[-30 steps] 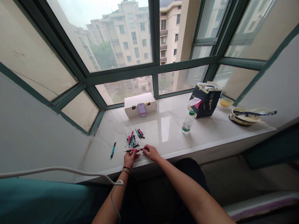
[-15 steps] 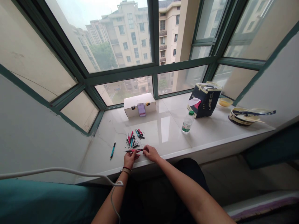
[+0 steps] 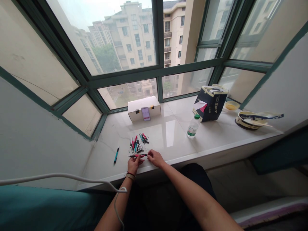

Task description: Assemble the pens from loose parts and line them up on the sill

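Note:
Near the sill's front edge my left hand (image 3: 134,164) is closed around a red and black pen (image 3: 143,155), which lies level with its dark tip to the left. My right hand (image 3: 155,158) pinches the pen's right end between thumb and fingers. Just beyond both hands lies a pile of pen parts (image 3: 136,144), with red, teal, black and silver pieces. To the left, apart from the pile, rests a teal and black pen (image 3: 116,156).
A white box (image 3: 132,114) stands by the window. Farther right are a plastic bottle (image 3: 192,128) with a green cap, a dark paper bag (image 3: 213,106), a bowl (image 3: 247,123) and a small yellowish container (image 3: 232,105). A white cable (image 3: 60,175) crosses the lower left.

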A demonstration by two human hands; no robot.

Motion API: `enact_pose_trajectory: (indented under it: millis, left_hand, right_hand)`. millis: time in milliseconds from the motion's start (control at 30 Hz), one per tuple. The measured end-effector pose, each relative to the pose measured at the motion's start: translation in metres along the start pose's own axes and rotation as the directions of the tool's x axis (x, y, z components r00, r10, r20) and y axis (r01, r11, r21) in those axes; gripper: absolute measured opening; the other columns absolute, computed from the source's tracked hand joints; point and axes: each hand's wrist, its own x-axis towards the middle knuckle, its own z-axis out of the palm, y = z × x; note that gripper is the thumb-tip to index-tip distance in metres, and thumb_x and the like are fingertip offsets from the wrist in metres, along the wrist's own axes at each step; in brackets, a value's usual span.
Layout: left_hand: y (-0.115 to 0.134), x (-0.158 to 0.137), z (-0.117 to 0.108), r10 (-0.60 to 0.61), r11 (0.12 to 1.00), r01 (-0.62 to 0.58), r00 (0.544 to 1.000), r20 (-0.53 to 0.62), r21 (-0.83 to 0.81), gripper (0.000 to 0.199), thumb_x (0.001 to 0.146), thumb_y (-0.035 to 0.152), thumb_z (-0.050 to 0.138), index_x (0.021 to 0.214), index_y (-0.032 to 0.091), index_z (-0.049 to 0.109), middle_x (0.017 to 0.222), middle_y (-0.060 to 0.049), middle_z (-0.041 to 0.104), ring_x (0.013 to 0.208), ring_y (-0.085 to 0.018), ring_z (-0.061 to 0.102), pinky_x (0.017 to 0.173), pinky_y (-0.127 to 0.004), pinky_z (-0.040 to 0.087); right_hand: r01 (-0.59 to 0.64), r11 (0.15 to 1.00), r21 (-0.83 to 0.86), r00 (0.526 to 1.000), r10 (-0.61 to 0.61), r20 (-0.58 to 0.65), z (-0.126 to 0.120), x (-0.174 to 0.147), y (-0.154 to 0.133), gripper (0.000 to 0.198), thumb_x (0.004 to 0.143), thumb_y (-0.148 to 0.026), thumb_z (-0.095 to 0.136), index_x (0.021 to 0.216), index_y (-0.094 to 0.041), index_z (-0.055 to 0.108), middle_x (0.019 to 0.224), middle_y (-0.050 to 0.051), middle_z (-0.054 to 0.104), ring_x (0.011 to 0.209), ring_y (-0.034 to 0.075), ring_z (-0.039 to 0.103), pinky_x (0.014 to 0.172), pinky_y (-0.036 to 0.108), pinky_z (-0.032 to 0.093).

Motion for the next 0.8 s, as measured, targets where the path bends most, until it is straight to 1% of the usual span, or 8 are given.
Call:
enact_pose_trajectory:
  millis: [133,267,333,433,533,667,733,800]
  left_hand:
    - [0.0003,0.0001,0.0005,-0.002,1.000,0.002,1.000,-0.009,-0.006,0.043,0.071,0.041,0.078,0.098,0.014,0.058,0.088,-0.013,0.076,0.066,-0.019,0.073,0.061,-0.027,0.060]
    - [0.0007,-0.0002,0.0015,-0.002,1.000,0.002,1.000,-0.014,-0.011,0.043,0.071,0.040,0.078,0.097,0.014,0.057,0.087,-0.012,0.076,0.066,-0.019,0.073,0.060,-0.028,0.060]
    - [0.0012,-0.0005,0.0021,-0.003,1.000,0.002,1.000,-0.017,-0.011,0.043,0.070,0.040,0.078,0.097,0.014,0.057,0.086,-0.012,0.076,0.066,-0.020,0.073,0.060,-0.028,0.060]
    - [0.0022,-0.0012,0.0028,-0.005,1.000,0.005,1.000,-0.023,-0.005,0.042,0.071,0.041,0.078,0.097,0.014,0.058,0.086,-0.012,0.076,0.066,-0.020,0.073,0.060,-0.027,0.060]
    - [0.0026,-0.0016,0.0030,-0.002,1.000,0.002,1.000,-0.027,0.000,0.042,0.071,0.041,0.077,0.097,0.014,0.058,0.087,-0.012,0.076,0.067,-0.020,0.073,0.060,-0.027,0.060]
    - [0.0018,-0.0012,0.0023,0.005,1.000,-0.005,1.000,-0.024,0.006,0.042,0.072,0.041,0.077,0.097,0.014,0.057,0.087,-0.012,0.076,0.065,-0.019,0.073,0.060,-0.027,0.060]
    - [0.0013,-0.0008,0.0019,0.008,1.000,-0.008,1.000,-0.020,0.013,0.042,0.072,0.041,0.077,0.097,0.014,0.057,0.087,-0.012,0.076,0.066,-0.019,0.073,0.061,-0.028,0.060]
    - [0.0012,-0.0007,0.0016,0.010,1.000,-0.009,1.000,-0.022,0.025,0.042,0.072,0.042,0.076,0.097,0.014,0.057,0.088,-0.012,0.076,0.066,-0.019,0.073,0.062,-0.028,0.060]
  right_hand:
    - [-0.022,0.999,0.023,0.999,0.021,0.032,-0.0002,0.0001,-0.0006,0.012,0.090,-0.028,0.050,0.089,-0.022,0.061,0.076,0.000,0.071,0.072,0.015,0.063,0.071,0.024,0.042]
    - [-0.009,1.000,0.014,1.000,0.009,0.016,0.0000,-0.0005,-0.0008,0.011,0.085,-0.025,0.056,0.094,-0.022,0.062,0.085,0.001,0.071,0.076,0.015,0.063,0.072,0.024,0.043]
    - [0.001,1.000,-0.003,1.000,-0.001,0.006,0.0000,-0.0006,-0.0010,0.011,0.083,-0.024,0.058,0.094,-0.022,0.062,0.087,0.001,0.071,0.077,0.015,0.063,0.072,0.024,0.043]
    - [-0.004,1.000,-0.015,1.000,0.004,0.015,0.0000,-0.0003,-0.0016,0.009,0.087,-0.026,0.055,0.090,-0.022,0.062,0.082,0.001,0.071,0.075,0.015,0.063,0.072,0.024,0.042]
    - [-0.016,1.000,-0.008,0.999,0.017,0.033,0.0004,-0.0002,-0.0014,0.011,0.090,-0.028,0.051,0.090,-0.023,0.062,0.078,0.000,0.071,0.074,0.015,0.063,0.071,0.024,0.042]
    - [-0.013,1.000,0.022,1.000,0.013,0.029,0.0013,-0.0007,0.0003,0.014,0.087,-0.025,0.056,0.100,-0.024,0.060,0.083,0.000,0.071,0.076,0.014,0.064,0.073,0.024,0.043]
    - [-0.004,1.000,0.014,1.000,0.004,0.031,0.0014,-0.0007,0.0008,0.015,0.085,-0.023,0.058,0.100,-0.023,0.060,0.086,0.000,0.071,0.078,0.014,0.063,0.073,0.024,0.043]
    - [0.001,1.000,-0.003,0.999,-0.001,0.034,0.0013,-0.0006,0.0006,0.010,0.086,-0.024,0.056,0.096,-0.023,0.061,0.086,0.000,0.071,0.078,0.015,0.063,0.074,0.024,0.043]
